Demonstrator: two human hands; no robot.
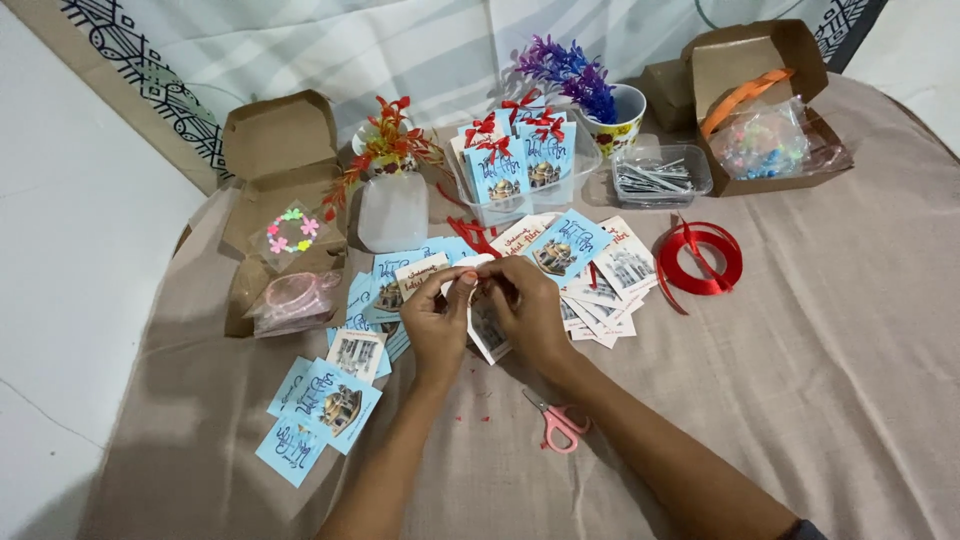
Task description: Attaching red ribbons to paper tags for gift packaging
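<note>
Paper card [487, 330] pinched between left hand [437, 322] and right hand [528, 312], fingertips meeting at its top edge.

Pink scissors [556, 423] just below the right hand on the beige cloth [800, 380]; red ribbon roll [700, 258] well off to its right; loose blue cards [322, 405] below-left of the left hand; more cards [590, 262] spread just beyond both.

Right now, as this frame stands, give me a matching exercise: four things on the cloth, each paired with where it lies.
Things:
1. pink scissors
2. red ribbon roll
3. purple flowers in a cup
4. white card

Places:
A. far edge, behind the cards with bows
B. between both hands
C. right of the scattered cards
D. near side, beside the right forearm

Pairs: 1-D, 2-C, 3-A, 4-B
</note>
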